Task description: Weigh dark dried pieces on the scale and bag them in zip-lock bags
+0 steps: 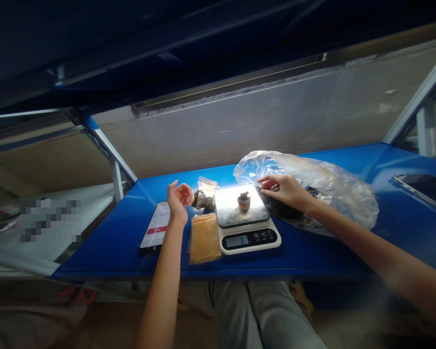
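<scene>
Two hands, left hand (178, 199) open, empty, right hand (287, 191) pointing left, fingers on dark lumps (278, 206), grip unclear

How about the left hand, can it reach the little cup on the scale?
Probably yes: the left hand is raised close by, and only a low zip bag lies between it and the little cup.

Bare left forearm (163, 295) and right forearm (378, 257); grey trousers (232, 315) with leg seams, bottom centre; yellowish footwear (301, 299), lower right, blurry.
</scene>
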Demonstrator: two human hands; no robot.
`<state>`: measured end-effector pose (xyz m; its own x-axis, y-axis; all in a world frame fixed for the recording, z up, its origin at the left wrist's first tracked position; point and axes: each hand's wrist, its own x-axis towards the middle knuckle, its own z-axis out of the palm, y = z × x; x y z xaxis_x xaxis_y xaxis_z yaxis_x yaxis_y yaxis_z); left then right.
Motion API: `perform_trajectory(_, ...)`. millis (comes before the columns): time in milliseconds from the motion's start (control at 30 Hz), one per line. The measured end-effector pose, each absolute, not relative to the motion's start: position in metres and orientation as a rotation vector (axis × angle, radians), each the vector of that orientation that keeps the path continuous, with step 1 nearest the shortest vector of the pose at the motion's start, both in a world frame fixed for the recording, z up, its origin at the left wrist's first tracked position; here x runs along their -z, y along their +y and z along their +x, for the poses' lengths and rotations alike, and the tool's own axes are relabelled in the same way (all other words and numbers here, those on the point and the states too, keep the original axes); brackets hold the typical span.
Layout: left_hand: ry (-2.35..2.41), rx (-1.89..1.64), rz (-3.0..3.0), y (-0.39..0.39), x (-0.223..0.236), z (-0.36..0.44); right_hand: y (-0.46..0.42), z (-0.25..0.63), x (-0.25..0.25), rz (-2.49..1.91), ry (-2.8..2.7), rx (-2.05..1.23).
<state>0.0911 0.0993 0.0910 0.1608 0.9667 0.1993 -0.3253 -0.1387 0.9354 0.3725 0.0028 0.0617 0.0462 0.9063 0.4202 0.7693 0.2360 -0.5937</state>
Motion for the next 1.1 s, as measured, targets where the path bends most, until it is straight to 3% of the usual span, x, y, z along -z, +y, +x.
perform_trajectory(1100,0.772,-1.291,1.185,0.1025,-0.0870,0.0906,0.0038,0.3817,-0.0617,-1.694,-1.809,-0.213)
